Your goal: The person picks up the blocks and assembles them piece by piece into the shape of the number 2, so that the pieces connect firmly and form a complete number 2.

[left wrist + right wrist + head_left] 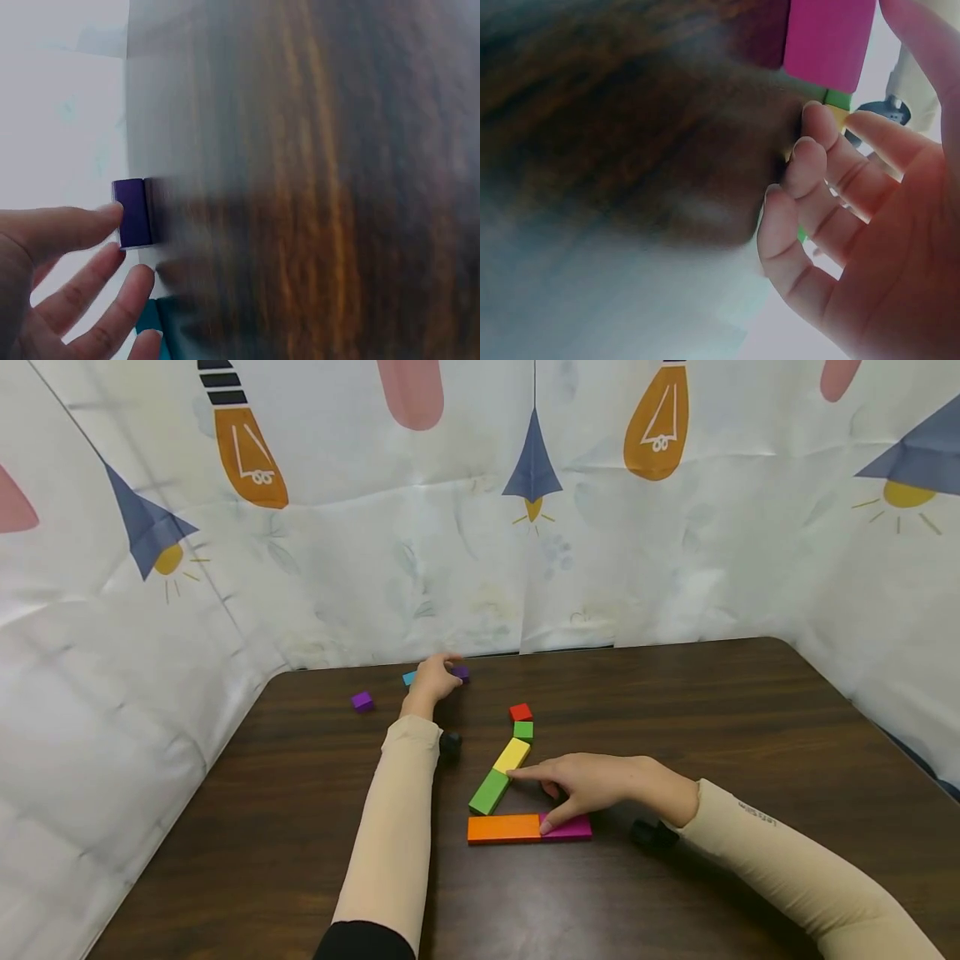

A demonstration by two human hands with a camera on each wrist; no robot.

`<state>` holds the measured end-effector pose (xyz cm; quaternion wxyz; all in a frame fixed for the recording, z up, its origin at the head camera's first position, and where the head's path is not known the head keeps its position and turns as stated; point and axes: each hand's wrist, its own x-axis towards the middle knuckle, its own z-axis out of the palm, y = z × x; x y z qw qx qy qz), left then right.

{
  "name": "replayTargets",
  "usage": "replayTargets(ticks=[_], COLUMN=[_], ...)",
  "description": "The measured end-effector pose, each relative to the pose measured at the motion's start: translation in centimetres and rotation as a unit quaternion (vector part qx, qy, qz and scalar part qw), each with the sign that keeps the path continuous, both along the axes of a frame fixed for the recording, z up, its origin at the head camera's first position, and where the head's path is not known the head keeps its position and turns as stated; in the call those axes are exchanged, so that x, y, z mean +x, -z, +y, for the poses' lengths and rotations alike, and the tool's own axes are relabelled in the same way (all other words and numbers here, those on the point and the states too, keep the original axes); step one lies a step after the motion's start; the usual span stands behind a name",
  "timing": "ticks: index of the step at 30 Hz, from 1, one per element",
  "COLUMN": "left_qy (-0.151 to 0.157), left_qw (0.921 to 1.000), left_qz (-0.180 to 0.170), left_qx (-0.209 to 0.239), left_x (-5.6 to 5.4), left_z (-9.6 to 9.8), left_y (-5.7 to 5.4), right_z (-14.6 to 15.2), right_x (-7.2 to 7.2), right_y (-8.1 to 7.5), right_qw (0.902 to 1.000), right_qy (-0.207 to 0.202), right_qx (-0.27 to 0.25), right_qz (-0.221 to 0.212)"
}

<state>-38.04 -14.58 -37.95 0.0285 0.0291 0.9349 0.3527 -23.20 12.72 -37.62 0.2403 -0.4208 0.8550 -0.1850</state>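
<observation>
At the table's far edge my left hand [435,677] reaches over a dark purple block [133,214]. In the left wrist view the thumb tip meets the block's edge, with the other fingers loosely spread below it. A light blue block [408,678] lies beside this hand, partly hidden by it. My right hand [596,781] spans the laid-out blocks. Its index fingertip touches where a yellow block [512,756] meets a long green block [489,792]. The thumb rests on a magenta block [572,828], which abuts an orange block [502,829]; the remaining fingers curl loosely.
A small green block [523,732] and a red block [521,712] continue the line beyond the yellow one. Another purple block [362,701] lies at the far left of the dark wooden table [712,710]. A printed white curtain [360,568] hangs behind the table.
</observation>
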Motion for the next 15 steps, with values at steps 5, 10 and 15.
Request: replayTargets(ticks=[5,10,15], left_qy=[-0.015,-0.016,-0.019], left_qw=[0.9999,0.9998,0.9994], left_qz=[-0.008,-0.011,-0.017], left_qx=[-0.003,-0.007,-0.023], left_x=[-0.15,-0.28,-0.27], left_z=[0.26,0.5,0.66], left_y=[-0.02,-0.08,0.11], right_z=[0.08,0.29,0.38], right_x=[-0.03,-0.08,-0.09], right_y=[-0.04,-0.09,0.03], right_qw=[1.0,1.0,0.9999], right_qy=[-0.004,-0.001,-0.005], right_qx=[-0.004,-0.007,-0.013], right_qz=[0.002,0.003,0.002])
